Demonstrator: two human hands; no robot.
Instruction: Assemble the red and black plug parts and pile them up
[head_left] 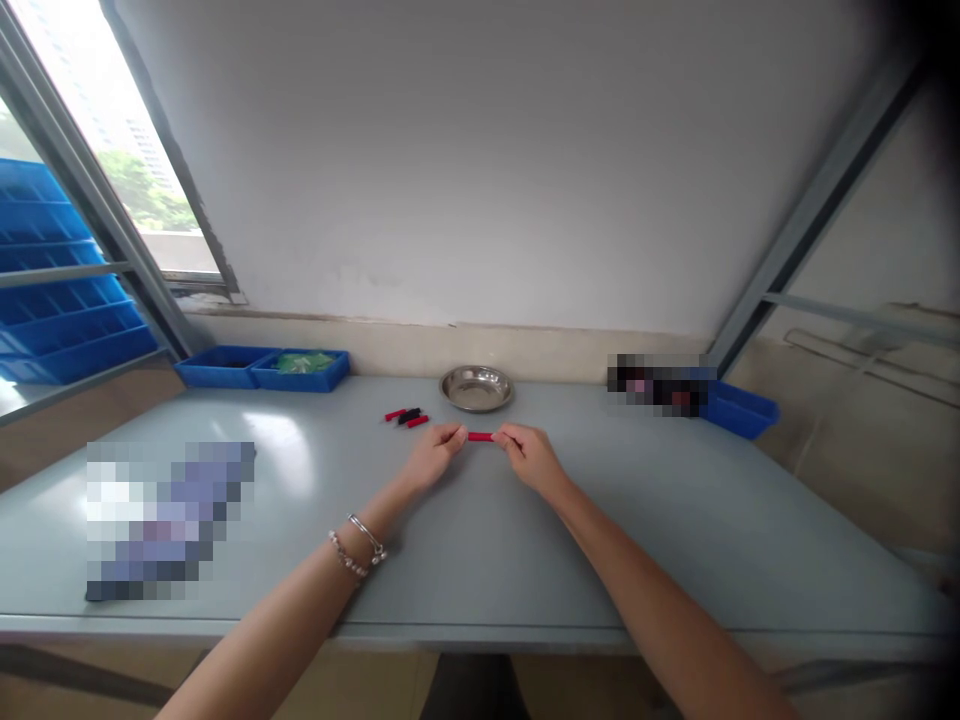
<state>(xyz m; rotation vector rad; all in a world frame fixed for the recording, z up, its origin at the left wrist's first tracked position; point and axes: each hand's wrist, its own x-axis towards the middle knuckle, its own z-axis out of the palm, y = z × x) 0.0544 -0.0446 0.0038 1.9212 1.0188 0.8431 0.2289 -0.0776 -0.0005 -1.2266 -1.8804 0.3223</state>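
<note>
My left hand (433,455) and my right hand (529,455) meet at the middle of the grey table (480,540). Each pinches one end of a short red stick-like piece (480,436) that lies level just above the tabletop. Both hands are closed in a pinch. Bracelets sit on my left wrist (358,545). A few more small pieces, red and black (406,415), lie loose on the table just left of and beyond my left hand.
A round metal dish (477,387) stands behind my hands near the wall. Two blue trays (262,368) sit at the back left, one with green contents. Another blue tray (739,410) is at the back right. Blue bins (60,290) are stacked by the window.
</note>
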